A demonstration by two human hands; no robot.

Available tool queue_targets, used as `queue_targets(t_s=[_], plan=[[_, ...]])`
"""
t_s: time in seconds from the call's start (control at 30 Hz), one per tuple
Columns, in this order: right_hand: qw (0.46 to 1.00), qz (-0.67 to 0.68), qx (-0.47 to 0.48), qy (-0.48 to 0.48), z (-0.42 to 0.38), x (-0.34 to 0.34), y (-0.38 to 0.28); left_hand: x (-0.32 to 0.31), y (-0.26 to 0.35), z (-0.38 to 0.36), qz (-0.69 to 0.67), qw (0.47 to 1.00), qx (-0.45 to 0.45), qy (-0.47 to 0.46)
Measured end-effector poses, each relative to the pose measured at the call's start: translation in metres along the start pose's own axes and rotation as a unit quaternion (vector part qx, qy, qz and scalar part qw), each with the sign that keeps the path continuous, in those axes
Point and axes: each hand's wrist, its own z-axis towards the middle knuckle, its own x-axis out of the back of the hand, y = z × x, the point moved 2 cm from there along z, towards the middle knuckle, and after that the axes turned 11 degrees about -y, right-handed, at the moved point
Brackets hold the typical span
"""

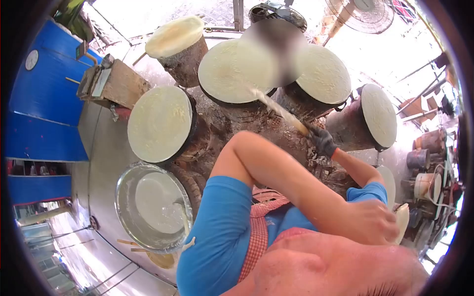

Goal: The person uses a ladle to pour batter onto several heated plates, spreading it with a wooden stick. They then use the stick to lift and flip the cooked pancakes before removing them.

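Note:
My right hand point(323, 141), in a dark glove, grips the wooden handle of a long stick point(281, 113). Whitish batter coats its far part, smeared by motion, and the tip reaches over a large round griddle point(222, 74) covered with pale batter. Bare and drawn across my chest, my left hand point(370, 221) is beside my right shoulder, its fingers curled together. A pale thing point(402, 223) shows at those fingertips; whether they grip it is hidden. Batter also covers a griddle point(160, 123) at the left and another griddle point(323, 74) right of a blurred patch.
A metal basin point(121, 197) of white batter stands at lower left with a ladle in it. A pale flat round point(175, 37) tops a drum at the back. Another griddle point(380, 116) is at the right. A fan point(363, 12) and a wooden box point(121, 81) stand farther off.

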Motion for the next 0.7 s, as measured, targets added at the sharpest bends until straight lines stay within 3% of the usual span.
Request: queue_targets(t_s=[0.03, 0.07, 0.13, 0.17, 0.2, 0.23, 0.27, 0.3, 0.33, 0.37, 0.4, 0.43, 0.47, 0.5, 0.57, 0.6, 0.67, 0.7], plan=[[0.997, -0.075, 0.008, -0.002, 0.024, 0.006, 0.001, 0.008, -0.005, -0.012, 0.043, 0.999, 0.012, 0.022], [0.989, -0.146, 0.012, -0.004, 0.046, 0.011, 0.004, 0.015, -0.012, -0.028, -0.032, 0.999, 0.034, 0.021], [0.988, -0.149, -0.037, -0.005, 0.085, -0.004, -0.024, 0.038, -0.027, -0.066, -0.224, 0.972, 0.056, 0.033], [0.997, -0.059, -0.049, -0.031, 0.112, -0.002, -0.007, 0.041, -0.035, -0.094, -0.342, 0.937, 0.059, 0.047], [0.996, 0.03, -0.057, -0.057, 0.134, -0.002, 0.008, 0.043, -0.047, -0.134, -0.311, 0.945, 0.086, 0.059], [0.996, 0.029, -0.06, -0.064, 0.138, -0.016, 0.002, 0.031, -0.048, -0.169, -0.386, 0.873, 0.142, 0.263], [0.989, -0.021, -0.145, -0.032, 0.139, -0.033, -0.009, 0.028, -0.041, -0.204, -0.329, 0.821, 0.255, 0.39], [0.971, -0.073, -0.226, 0.002, 0.14, -0.041, -0.013, 0.014, -0.036, -0.251, -0.251, 0.754, 0.392, 0.464], [0.979, -0.113, -0.167, -0.009, 0.147, -0.045, 0.014, -0.015, -0.028, -0.306, -0.129, 0.672, 0.524, 0.506], [0.979, -0.11, -0.17, -0.016, 0.145, -0.047, 0.018, -0.041, -0.005, -0.352, 0.036, 0.577, 0.634, 0.513], [0.936, -0.335, -0.105, -0.003, 0.14, -0.048, 0.014, -0.065, 0.031, -0.386, 0.16, 0.494, 0.693, 0.5], [0.841, -0.54, -0.031, 0.009, 0.135, -0.051, 0.009, -0.086, 0.069, -0.416, 0.253, 0.426, 0.754, 0.432], [0.833, -0.551, -0.057, -0.006, 0.141, -0.044, 0.009, -0.099, 0.109, -0.422, 0.37, 0.347, 0.804, 0.311], [0.834, -0.549, -0.056, -0.011, 0.144, -0.04, 0.008, -0.133, 0.15, -0.459, 0.433, 0.255, 0.826, 0.256], [0.88, -0.469, -0.061, 0.052, 0.147, -0.028, 0.005, -0.15, 0.2, -0.447, 0.375, 0.033, 0.906, 0.195], [0.909, -0.411, -0.038, 0.052, 0.152, -0.022, 0.021, -0.163, 0.214, -0.45, 0.374, 0.03, 0.906, 0.195], [0.91, -0.414, -0.008, 0.031, 0.146, -0.024, 0.033, -0.193, 0.24, -0.473, 0.261, -0.077, 0.935, 0.225], [0.907, -0.419, 0.025, 0.012, 0.143, -0.027, 0.034, -0.203, 0.247, -0.49, 0.261, -0.081, 0.935, 0.226]])
